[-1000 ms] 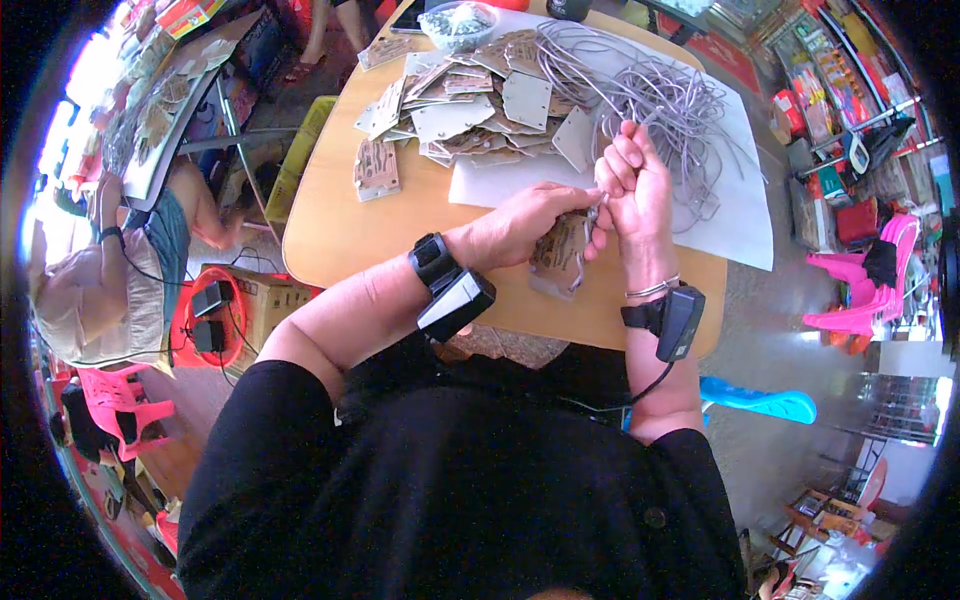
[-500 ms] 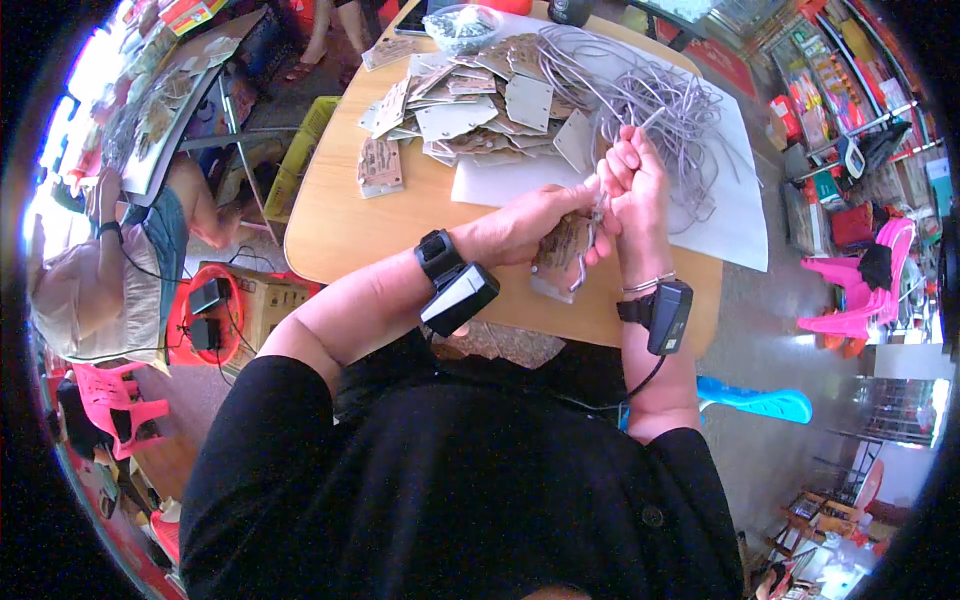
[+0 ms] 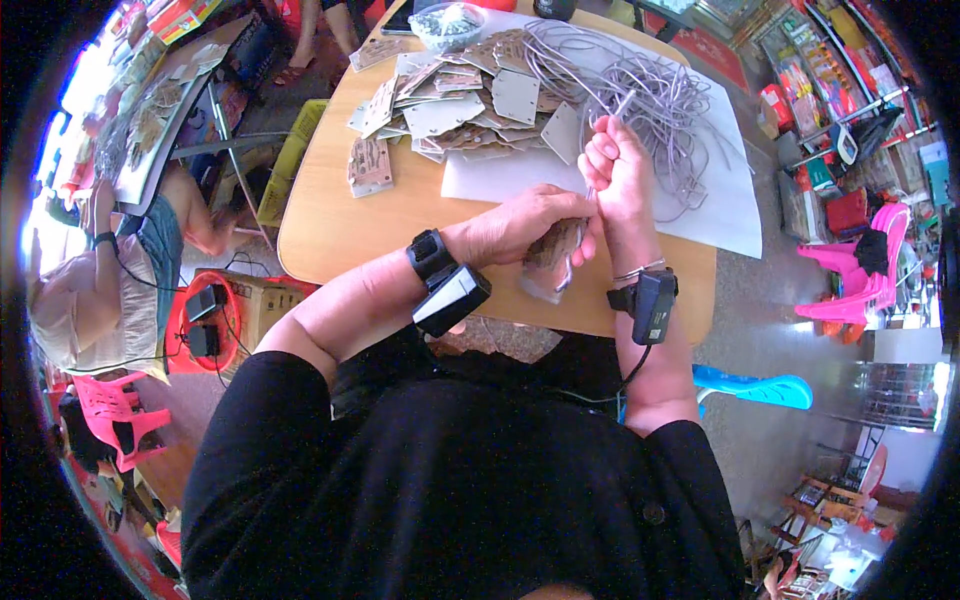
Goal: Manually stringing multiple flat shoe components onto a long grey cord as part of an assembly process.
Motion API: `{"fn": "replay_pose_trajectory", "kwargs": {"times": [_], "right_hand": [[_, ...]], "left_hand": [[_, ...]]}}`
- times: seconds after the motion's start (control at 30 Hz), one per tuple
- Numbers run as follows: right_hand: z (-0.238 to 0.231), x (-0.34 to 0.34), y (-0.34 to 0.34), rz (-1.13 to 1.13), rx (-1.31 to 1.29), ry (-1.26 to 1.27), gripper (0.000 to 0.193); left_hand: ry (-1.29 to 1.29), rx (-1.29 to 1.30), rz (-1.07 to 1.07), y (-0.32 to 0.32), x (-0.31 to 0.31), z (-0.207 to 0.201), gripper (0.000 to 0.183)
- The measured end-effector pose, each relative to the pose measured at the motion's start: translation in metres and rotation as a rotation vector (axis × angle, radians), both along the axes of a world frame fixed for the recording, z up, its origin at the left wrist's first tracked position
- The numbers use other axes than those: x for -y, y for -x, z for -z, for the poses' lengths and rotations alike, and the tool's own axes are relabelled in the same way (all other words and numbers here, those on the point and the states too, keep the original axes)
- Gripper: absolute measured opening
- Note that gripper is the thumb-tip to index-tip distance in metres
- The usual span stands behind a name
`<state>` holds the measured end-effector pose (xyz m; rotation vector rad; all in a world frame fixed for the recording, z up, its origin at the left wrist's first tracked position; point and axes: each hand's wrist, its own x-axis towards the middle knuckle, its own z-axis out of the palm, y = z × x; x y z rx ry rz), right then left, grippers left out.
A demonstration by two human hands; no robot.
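My left hand (image 3: 530, 222) is closed around a flat brown plate (image 3: 552, 258) with a pale, clear-looking lower edge, held above the near side of the table. A grey cord passes along the plate and up between my hands. My right hand (image 3: 618, 172) is closed in a fist just right of and above the left, gripping the cord, with a short end poking out above the fingers. Beyond my right hand lies a tangled heap of grey cord (image 3: 665, 110). Past my left hand is a pile of similar brown and white plates (image 3: 470, 100); a small stack (image 3: 371, 168) sits to its left.
The wooden table (image 3: 330, 225) carries a white sheet (image 3: 725, 225) under the cord. A clear bowl of small parts (image 3: 447, 27) stands at the far edge. Another person (image 3: 105, 270) sits at a table on the left. A blue stool (image 3: 760, 388) and pink chair (image 3: 865, 265) are at right.
The view has shifted slightly, moving the table a little left in the picture. My right fingers have curled tighter around the cord. My left hand still holds the plate.
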<state>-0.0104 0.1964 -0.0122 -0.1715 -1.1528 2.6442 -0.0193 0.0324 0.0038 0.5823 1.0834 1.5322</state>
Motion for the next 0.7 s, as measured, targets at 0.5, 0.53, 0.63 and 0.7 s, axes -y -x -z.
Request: {"fn": "replay_pose_trajectory", "kwargs": {"times": [0.5,0.53,0.63,0.7], "right_hand": [[-0.013,-0.017,-0.01,-0.016,-0.324,0.051,0.033],[-0.016,-0.014,-0.01,0.001,-0.299,-0.003,0.036],[-0.013,-0.009,-0.004,-0.036,-0.051,-0.029,0.049],[-0.005,-0.009,-0.006,-0.095,-0.018,-0.066,0.051]], "left_hand": [[-0.085,0.167,-0.194,0.006,-0.003,0.013,0.025],[-0.083,0.156,-0.194,0.007,-0.002,0.013,0.025],[-0.141,0.044,-0.269,0.013,0.0,0.014,0.022],[-0.221,-0.008,-0.371,0.014,-0.001,0.014,0.02]]}}
